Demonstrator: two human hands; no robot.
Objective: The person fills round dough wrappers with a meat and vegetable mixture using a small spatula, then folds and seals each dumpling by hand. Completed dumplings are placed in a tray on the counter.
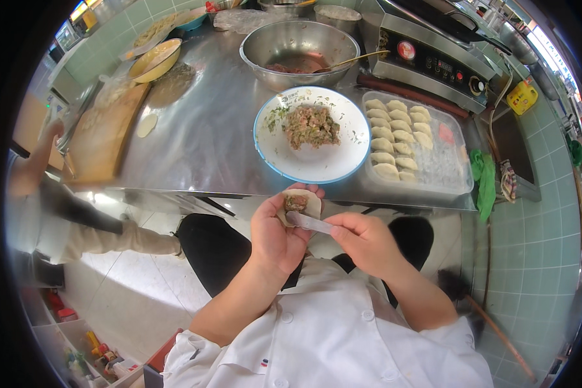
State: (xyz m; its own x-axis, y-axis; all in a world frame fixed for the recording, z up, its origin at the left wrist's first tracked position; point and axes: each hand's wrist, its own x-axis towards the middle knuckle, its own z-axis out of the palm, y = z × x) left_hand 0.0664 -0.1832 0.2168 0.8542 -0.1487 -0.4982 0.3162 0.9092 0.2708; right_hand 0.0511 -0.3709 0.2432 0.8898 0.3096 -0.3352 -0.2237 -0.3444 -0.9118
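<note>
My left hand (280, 237) cradles a round dumpling wrapper (313, 206) with a lump of meat filling (296, 202) on it. In my right hand (363, 242) is a flat, pale spatula (313, 223), its tip touching the wrapper beside the filling. Both hands are just in front of the counter edge. Beyond them stands a white bowl with a blue rim (320, 162), with a mound of chopped filling (313, 127) inside. To its right, a clear plastic tray (446, 165) holds rows of folded dumplings (382, 144). One loose wrapper (147, 125) lies on the counter at left.
Behind the white bowl stands a large steel bowl (257, 60) with a spoon. A wooden board (102, 140) and a yellow bowl (160, 65) are at left, an electric cooking appliance (436, 63) at back right. Another person (43, 208) stands at far left. A green cloth (482, 182) hangs right.
</note>
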